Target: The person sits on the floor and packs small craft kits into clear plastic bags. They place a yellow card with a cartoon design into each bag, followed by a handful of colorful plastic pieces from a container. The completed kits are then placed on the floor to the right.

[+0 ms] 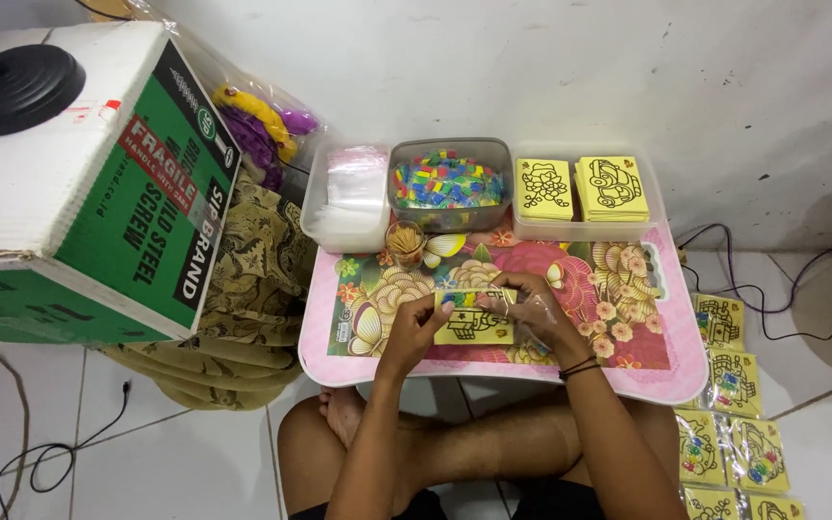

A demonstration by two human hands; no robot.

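Note:
A small yellow card with a black line drawing lies on a low pink table with a flower print. My left hand grips the card's left edge. My right hand presses on its top right part, where a strip of small coloured pieces sits along the card's upper edge. I sit cross-legged on the floor behind the table.
At the table's back stand a tub of clear bags, a tub of coloured pieces, a tray of yellow cards and a small jar of sticks. Bagged cards lie on the floor at right. A cardboard box stands left.

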